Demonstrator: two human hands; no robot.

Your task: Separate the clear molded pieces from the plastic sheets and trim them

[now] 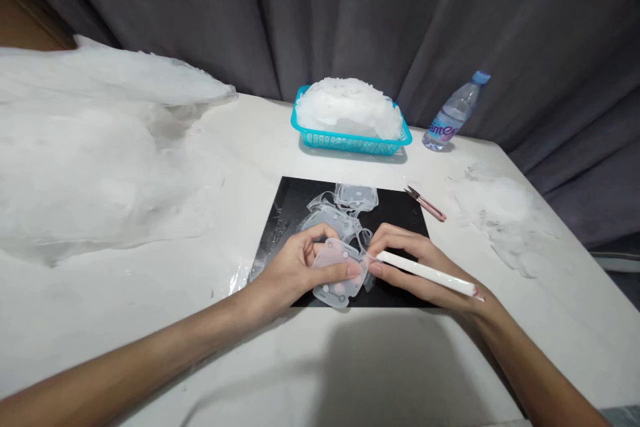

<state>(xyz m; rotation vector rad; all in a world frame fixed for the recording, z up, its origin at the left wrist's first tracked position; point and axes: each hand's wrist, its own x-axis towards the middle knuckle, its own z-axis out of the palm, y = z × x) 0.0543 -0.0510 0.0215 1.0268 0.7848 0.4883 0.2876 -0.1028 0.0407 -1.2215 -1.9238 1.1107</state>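
In the head view, the left hand point(305, 260) pinches a flat, translucent piece point(333, 257) with small round studs, its thumb laid across the front and the other fingers behind. The piece is held up over the near part of a black mat point(405, 213), between the two hands. The right hand point(407, 253) has thumb and fingers closed around the tip end of a white pen-shaped tool point(430, 273), which slants back over the hand toward the wrist. That tip is right by the piece's edge, where a thin clear strip shows; whether the fingers also grip the strip, I cannot tell.

Just beyond the hands, more clear pieces point(327, 221) with loose strands lie on the mat. Past the right hand, pink-handled snips point(427, 205) lie at the mat's far right corner. Farther out stands a blue basket point(345, 140) piled with white material point(345, 107), with a bottle point(455, 113) to its right. A large whitish heap point(90, 153) spreads over the bench point(240, 360) beyond the left forearm; clear scraps point(500, 203) lie right of the right hand.
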